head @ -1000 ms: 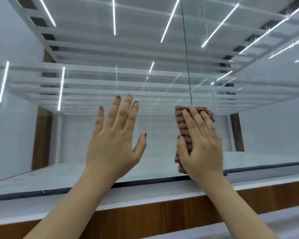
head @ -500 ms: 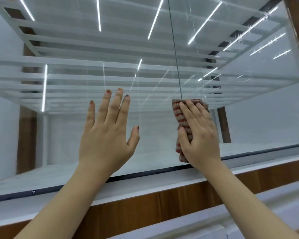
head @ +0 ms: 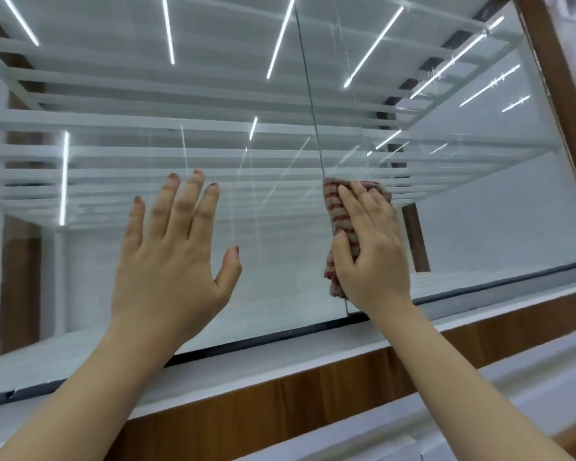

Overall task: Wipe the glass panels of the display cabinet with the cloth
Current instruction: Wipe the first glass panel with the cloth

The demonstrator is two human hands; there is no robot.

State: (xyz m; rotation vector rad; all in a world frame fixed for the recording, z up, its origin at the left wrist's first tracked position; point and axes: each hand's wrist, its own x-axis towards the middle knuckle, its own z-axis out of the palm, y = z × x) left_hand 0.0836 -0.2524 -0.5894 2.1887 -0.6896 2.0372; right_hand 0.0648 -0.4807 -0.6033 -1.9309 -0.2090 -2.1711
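The display cabinet's glass front fills the view, split by a thin vertical seam (head: 310, 94) into a left glass panel (head: 273, 227) and a right glass panel (head: 479, 201). My right hand (head: 369, 251) presses a red-and-grey striped cloth (head: 338, 224) flat against the glass just right of the seam, low on the panel. My left hand (head: 173, 257) lies flat on the left panel with its fingers spread and nothing in it. Most of the cloth is hidden under my right hand.
A white ledge (head: 280, 354) with a dark bottom rail (head: 263, 337) runs under the glass, above a wood-grain band (head: 313, 407). A brown wooden post (head: 559, 88) frames the right edge. White shelves and light strips show through and reflect in the glass.
The view has shifted right, bringing the brown post into sight. My right hand with the cloth has stayed just right of the seam, slightly lower. My left hand stays flat on the glass.
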